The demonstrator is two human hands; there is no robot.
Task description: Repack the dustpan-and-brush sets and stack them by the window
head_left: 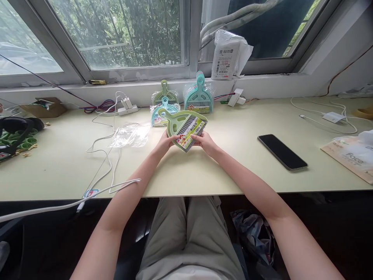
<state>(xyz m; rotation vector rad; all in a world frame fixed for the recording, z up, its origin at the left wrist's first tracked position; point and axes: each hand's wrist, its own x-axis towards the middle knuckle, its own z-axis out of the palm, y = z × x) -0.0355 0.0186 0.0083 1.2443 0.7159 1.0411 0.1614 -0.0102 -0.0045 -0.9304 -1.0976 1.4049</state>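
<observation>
A green mini dustpan and brush set (180, 125) with a printed label is held up over the desk, tilted, its handle toward the upper left. My left hand (168, 142) is closed on its lower left edge, thumb on the front. On the lower right, my right hand (205, 142) grips the same set, thumb across the label. Just behind stand a blue dustpan set (164, 105) and a green one (164, 90) in clear wrapping. A teal stack of dustpan sets (199, 93) leans by the wall to their right.
Clear plastic film (131, 135) lies left of my hands, beside loose white cables (109, 163). A black phone (282, 151) and a tissue pack (349, 153) lie to the right. Headphones (17, 130) and a cardboard box (48, 108) are at far left. A white package (227, 58) stands on the sill.
</observation>
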